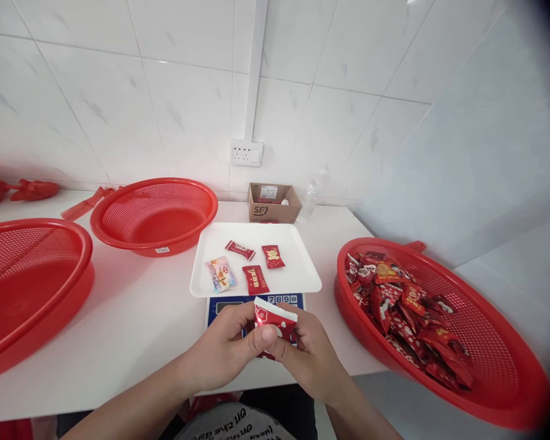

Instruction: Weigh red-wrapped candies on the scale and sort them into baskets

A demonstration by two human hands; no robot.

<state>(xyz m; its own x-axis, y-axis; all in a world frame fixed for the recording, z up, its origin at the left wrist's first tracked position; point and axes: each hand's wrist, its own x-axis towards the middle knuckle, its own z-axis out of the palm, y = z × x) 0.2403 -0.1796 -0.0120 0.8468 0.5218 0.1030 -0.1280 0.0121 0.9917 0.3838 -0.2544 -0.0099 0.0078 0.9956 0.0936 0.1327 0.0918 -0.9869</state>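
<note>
Between my left hand (231,351) and my right hand (309,348) is a red and white candy packet (277,319), gripped from both sides with the thumbs on its front. Its white crimped edge points up. Both hands are closed on it, over the keypad of a blue scale (215,302) that they partly cover. Just beyond, a white tray (297,275) rests on the scale. On it lie a small red bar (240,250), two red packets (273,256) with gold lettering, and a pastel packet (220,274).
To the right, a red basket (495,342) holds many red snack packets (407,311). Two more red baskets (156,226) stand at the left. Behind the tray are a cardboard box (275,211) and a clear plastic bottle (312,194), near the tiled wall.
</note>
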